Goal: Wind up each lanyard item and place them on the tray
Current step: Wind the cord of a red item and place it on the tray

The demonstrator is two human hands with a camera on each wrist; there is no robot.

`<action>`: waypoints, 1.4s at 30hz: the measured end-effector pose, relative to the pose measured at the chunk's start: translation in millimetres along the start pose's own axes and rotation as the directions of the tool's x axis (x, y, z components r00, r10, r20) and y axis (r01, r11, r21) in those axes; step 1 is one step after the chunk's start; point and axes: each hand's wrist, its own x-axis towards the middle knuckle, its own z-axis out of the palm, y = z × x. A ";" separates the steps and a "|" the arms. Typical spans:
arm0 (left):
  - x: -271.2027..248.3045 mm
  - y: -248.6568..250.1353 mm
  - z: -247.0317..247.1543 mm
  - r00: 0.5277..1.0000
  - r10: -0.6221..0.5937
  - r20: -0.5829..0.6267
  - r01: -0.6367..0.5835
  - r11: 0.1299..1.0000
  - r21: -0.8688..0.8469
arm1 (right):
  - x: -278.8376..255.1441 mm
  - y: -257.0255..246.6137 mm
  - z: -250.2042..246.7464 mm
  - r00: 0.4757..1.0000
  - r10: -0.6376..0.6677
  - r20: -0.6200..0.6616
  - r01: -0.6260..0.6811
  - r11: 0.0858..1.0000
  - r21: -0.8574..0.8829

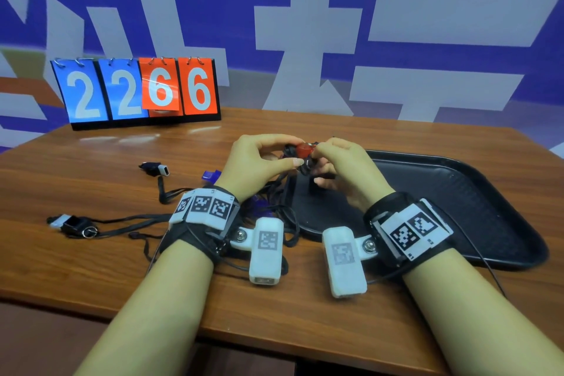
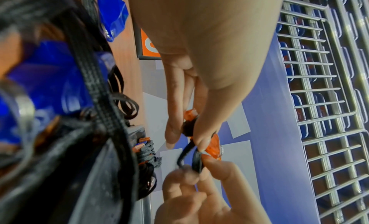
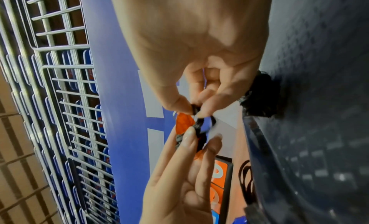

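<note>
An orange whistle (image 1: 302,150) with black cord wound round it is held above the near left end of the black tray (image 1: 464,192). My left hand (image 1: 299,152) pinches the whistle (image 2: 214,146) between thumb and fingers. My right hand (image 1: 320,156) pinches the black cord (image 3: 196,117) at the whistle's other end; in the left wrist view the cord loop (image 2: 196,162) sits between its fingertips. A dark wound bundle (image 3: 259,98) lies on the tray under the hands. Loose whistles on lanyards lie at the left: one white-tipped (image 1: 158,168), one near the edge (image 1: 73,224), one blue (image 1: 212,175).
Tangled black lanyard cords (image 1: 137,221) spread over the wooden table (image 1: 91,268) beneath my left wrist. A flip scoreboard (image 1: 137,91) reading 2266 stands at the back left. A wire rack (image 2: 323,101) shows beyond the table.
</note>
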 end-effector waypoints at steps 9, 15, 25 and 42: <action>-0.6 0.1 0.4 1.000 0.009 0.014 -0.009 1.000 -0.007 | -3.0 -2.8 -1.0 0.994 -0.106 0.011 0.105 0.993 0.049; -0.3 1.2 3.2 1.000 -0.015 -0.003 0.015 0.999 -0.047 | -1.3 -0.1 -0.9 0.994 -0.102 -0.031 0.104 0.992 0.073; -0.8 11.8 5.4 0.960 -0.271 0.073 0.277 0.877 -0.393 | -3.3 -9.9 -12.8 0.981 0.117 0.153 -0.173 0.882 0.438; -2.5 20.0 11.5 0.957 -0.283 0.069 0.275 0.797 -0.538 | 8.2 -2.9 -17.4 0.925 0.290 0.245 -0.373 0.814 0.446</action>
